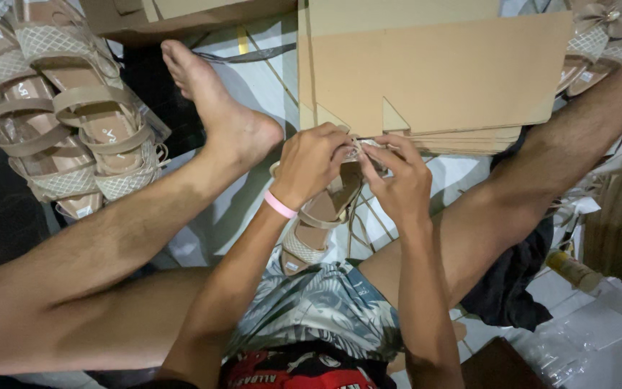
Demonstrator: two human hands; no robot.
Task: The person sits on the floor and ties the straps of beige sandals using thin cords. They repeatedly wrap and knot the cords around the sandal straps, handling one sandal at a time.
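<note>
A beige sandal [318,216] with woven straps lies between my legs, its heel end toward me. My left hand [311,162], with a pink band on its wrist, closes over the sandal's far end. My right hand [397,180] pinches the same end beside it, where a small shiny ornament [358,151] shows between the fingers. Both hands touch each other over the sandal. Thin beige laces trail down from the sandal over the white floor.
A stack of flat cardboard sheets [433,72] lies just beyond the hands. Several matching beige sandals [66,108] are piled at the left, more [599,43] at the top right. My bare legs spread to both sides. A bottle [574,270] and plastic bags lie at the right.
</note>
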